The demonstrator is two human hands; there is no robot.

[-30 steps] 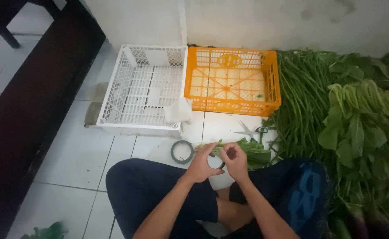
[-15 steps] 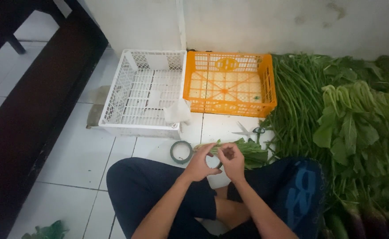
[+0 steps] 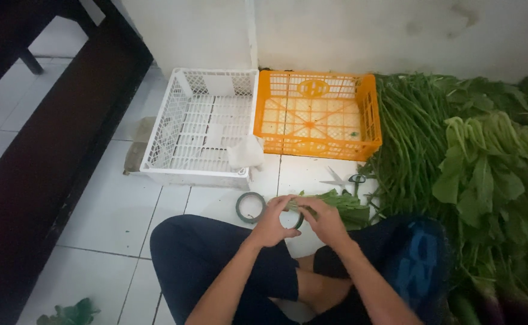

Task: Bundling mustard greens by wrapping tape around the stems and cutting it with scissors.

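I sit cross-legged on a white tiled floor. My left hand (image 3: 272,221) and my right hand (image 3: 325,220) meet just above my knees, both closed on a small bundle of leafy greens (image 3: 342,203) whose leaves point right. A dark green roll of tape (image 3: 250,207) lies on the tile right beside my left hand. Scissors with green handles (image 3: 344,179) lie on the floor just beyond the bundle.
A white plastic crate (image 3: 199,127) and an orange plastic crate (image 3: 316,115) stand side by side against the wall. A big heap of long green stalks (image 3: 409,135) and broad leafy greens (image 3: 495,174) fills the right side. A dark wooden bench (image 3: 47,162) runs along the left.
My hands stay together on the bundle with only small finger movement. The camera has shifted slightly.
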